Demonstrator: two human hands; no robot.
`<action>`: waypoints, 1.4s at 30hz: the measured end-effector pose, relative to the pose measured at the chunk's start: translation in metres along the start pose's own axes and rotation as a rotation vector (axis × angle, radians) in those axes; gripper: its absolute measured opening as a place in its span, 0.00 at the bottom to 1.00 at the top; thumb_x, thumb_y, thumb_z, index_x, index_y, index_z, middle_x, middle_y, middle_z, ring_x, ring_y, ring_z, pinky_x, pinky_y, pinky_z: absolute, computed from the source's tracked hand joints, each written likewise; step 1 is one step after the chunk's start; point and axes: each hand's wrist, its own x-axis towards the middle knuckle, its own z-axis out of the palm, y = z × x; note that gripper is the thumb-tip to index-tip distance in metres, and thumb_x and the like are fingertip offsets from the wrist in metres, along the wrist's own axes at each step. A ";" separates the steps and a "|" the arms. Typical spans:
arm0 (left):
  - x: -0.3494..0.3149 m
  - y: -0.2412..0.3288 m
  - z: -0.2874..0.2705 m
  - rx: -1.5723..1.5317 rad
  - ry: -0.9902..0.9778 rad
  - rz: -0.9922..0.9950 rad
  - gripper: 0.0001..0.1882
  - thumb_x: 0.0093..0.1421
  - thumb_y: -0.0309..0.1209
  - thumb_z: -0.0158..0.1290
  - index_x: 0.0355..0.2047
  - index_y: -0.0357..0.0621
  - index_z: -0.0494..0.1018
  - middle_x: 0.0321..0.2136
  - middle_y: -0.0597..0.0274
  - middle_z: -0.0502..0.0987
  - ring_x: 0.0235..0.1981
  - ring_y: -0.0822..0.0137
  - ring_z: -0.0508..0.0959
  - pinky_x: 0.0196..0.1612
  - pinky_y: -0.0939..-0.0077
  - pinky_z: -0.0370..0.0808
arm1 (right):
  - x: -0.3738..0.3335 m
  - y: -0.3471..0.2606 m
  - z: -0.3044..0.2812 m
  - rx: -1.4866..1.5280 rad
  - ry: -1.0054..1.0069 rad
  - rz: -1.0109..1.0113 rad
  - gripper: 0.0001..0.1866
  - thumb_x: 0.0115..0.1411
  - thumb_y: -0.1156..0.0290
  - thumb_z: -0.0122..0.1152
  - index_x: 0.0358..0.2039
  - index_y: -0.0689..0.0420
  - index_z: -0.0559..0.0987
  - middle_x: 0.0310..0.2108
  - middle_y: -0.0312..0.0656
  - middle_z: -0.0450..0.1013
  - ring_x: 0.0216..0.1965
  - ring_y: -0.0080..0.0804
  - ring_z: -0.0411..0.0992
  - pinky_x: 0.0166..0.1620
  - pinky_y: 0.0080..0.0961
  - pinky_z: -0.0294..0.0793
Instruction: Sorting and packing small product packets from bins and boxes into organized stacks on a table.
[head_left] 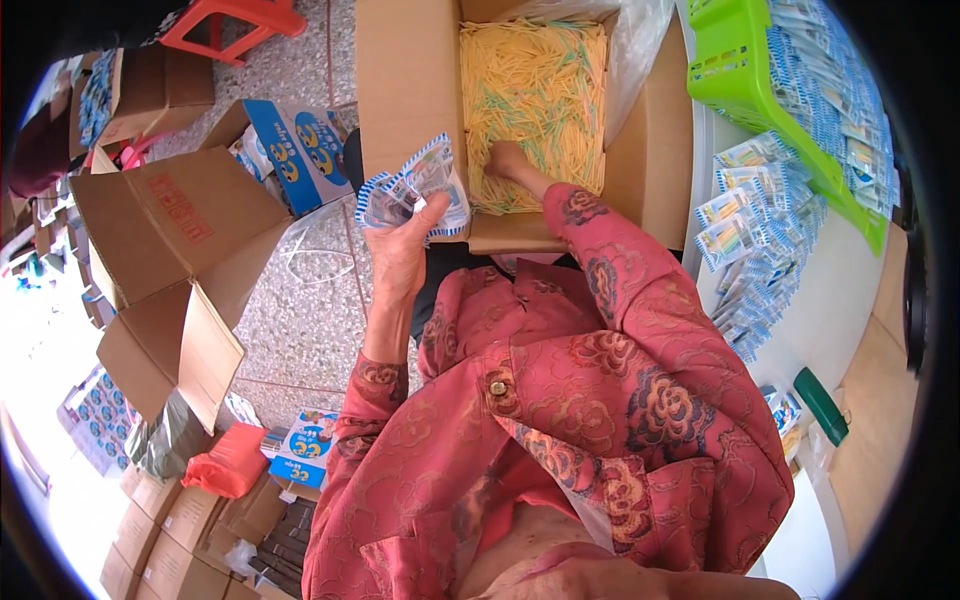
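Observation:
My left hand [400, 240] is closed around a fanned stack of clear plastic packets [413, 188] with blue-and-white striped edges, the thumb pressed on top. The stack is just over the near left edge of an open cardboard box [408, 70]. Inside the box lies a deep layer of thin sticks [540, 80], mostly yellow with some pale green. My right hand [508, 160] reaches down into the box, its fingers curled in against the sticks. Whatever those fingers hold is hidden.
At right, filled packets [745, 230] are heaped on a white table [830, 275] beside a green basket [730, 60] holding more. Open cartons [180, 215], a blue display box [300, 150] and a red stool [235, 25] stand left. A clear plastic liner [640, 50] hangs over the box's far right side.

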 end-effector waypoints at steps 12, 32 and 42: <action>-0.008 0.001 0.007 0.002 -0.062 0.007 0.17 0.48 0.17 0.59 0.39 0.39 0.70 0.36 0.62 0.76 0.36 0.72 0.76 0.40 0.77 0.74 | -0.043 0.020 -0.070 1.136 -0.363 0.335 0.07 0.47 0.76 0.63 0.18 0.59 0.73 0.14 0.34 0.66 0.15 0.20 0.64 0.17 0.17 0.63; -0.020 -0.011 0.029 0.157 -0.277 0.025 0.10 0.44 0.17 0.61 0.25 0.39 0.70 0.24 0.66 0.74 0.25 0.77 0.74 0.30 0.80 0.73 | -0.213 -0.076 -0.242 1.407 0.128 -0.384 0.10 0.52 0.68 0.62 0.31 0.59 0.75 0.23 0.32 0.70 0.20 0.11 0.64 0.20 0.10 0.61; -0.020 -0.020 0.039 0.342 -0.390 0.066 0.11 0.46 0.18 0.61 0.28 0.38 0.71 0.26 0.65 0.75 0.27 0.76 0.74 0.31 0.79 0.73 | -0.268 -0.104 -0.260 1.063 0.068 -0.345 0.10 0.50 0.69 0.64 0.27 0.60 0.75 0.19 0.34 0.71 0.16 0.16 0.64 0.20 0.13 0.63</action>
